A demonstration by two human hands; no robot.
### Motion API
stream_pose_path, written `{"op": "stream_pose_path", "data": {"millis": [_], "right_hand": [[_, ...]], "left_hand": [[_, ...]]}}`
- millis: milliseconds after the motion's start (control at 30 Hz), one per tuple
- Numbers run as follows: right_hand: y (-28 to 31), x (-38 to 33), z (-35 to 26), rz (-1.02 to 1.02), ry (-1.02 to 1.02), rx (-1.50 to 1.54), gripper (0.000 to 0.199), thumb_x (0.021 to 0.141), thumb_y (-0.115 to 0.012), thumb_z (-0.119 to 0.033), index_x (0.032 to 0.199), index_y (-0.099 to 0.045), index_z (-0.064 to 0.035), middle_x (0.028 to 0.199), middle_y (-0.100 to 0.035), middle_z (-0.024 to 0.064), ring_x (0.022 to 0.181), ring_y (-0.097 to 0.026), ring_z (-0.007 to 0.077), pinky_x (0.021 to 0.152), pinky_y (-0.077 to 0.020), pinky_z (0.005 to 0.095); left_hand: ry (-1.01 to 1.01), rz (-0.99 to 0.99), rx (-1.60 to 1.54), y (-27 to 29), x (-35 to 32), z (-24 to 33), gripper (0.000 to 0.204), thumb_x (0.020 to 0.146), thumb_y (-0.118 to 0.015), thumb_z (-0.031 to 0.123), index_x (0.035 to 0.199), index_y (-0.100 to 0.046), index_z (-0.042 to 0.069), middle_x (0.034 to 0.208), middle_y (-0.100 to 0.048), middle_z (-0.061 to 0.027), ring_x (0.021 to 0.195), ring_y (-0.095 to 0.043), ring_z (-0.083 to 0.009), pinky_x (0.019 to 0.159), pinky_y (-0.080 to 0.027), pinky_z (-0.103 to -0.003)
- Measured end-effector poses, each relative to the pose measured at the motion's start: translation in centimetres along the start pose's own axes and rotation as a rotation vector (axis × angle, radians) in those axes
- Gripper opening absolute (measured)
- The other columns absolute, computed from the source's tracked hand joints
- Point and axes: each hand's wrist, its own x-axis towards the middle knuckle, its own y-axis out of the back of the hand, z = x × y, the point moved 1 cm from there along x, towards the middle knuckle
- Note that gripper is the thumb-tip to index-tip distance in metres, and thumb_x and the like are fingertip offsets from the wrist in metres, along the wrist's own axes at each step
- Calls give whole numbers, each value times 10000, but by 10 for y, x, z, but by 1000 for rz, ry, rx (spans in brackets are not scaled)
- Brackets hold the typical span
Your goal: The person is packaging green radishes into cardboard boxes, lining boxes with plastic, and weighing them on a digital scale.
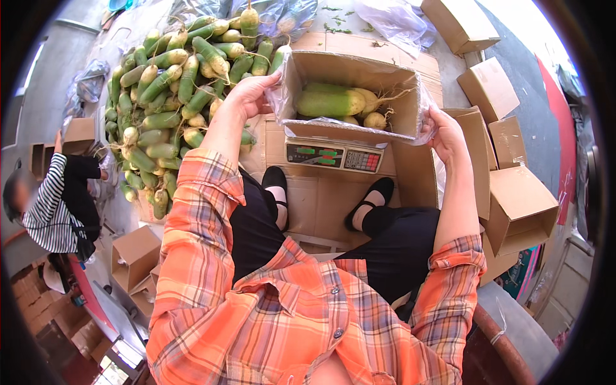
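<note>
My left hand (247,96) and right hand (444,131) each pinch the plastic liner (425,112) at the rim of the cardboard box (350,70), which sits on the scale (333,154) (floor level). Tugging unevenly could tear the liner or tip the radishes (330,102) off.

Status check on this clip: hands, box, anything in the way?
Left hand and right hand grip the lined box by its sides. Box sits on scale, green radishes inside. Radish pile left, apart.

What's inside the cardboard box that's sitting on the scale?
Inside the cardboard box is a clear plastic liner holding green-and-white radishes. A few show on top; any beneath them, and the box bottom, are covered.
</note>
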Motion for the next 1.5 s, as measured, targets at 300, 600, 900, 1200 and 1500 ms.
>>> {"op": "stream_pose_path", "data": {"millis": [300,600,900,1200,1500], "right_hand": [[-10,-39,-38,-225,227,432,227,955,-469,-262,841,-562,-90,861,-614,50,762,-590,159,663,-485,332],[-89,-84,-59,-424,377,344,368,969,-431,-247,1190,-509,37,1090,-606,147,859,-600,174,750,-500,305],[-150,-83,-62,-447,476,280,440,952,-477,-296,1261,-482,18,1246,-529,144,1041,-551,213,842,-465,344],[-194,-64,-39,-381,620,-312,529,925,-501,-423,1213,-488,20,1184,-492,123,1032,-465,148,899,-375,290],[-164,-49,-39,-431,483,-375,367,906,-566,-347,1091,-646,-40,835,-630,9,722,-516,58,672,-422,209]], "left_hand": [[-366,-222,-193,-29,-72,33,243,933,-510,288,828,-576,79,702,-547,10,673,-558,-125,724,-494,-353],[-591,-409,-110,-89,-106,38,259,917,-524,180,1076,-584,-16,861,-651,-66,798,-633,-158,755,-503,-268],[-633,-323,117,-109,-106,40,327,877,-402,15,1165,-551,-28,1010,-629,-106,755,-637,-156,659,-529,-247],[-447,-469,-177,-108,-88,27,193,885,-574,113,1033,-564,-11,858,-607,-41,620,-582,-97,562,-537,-240],[-773,-184,706,-88,-86,40,183,761,-663,161,707,-631,-11,598,-583,-7,574,-494,-71,552,-426,-258]]}}
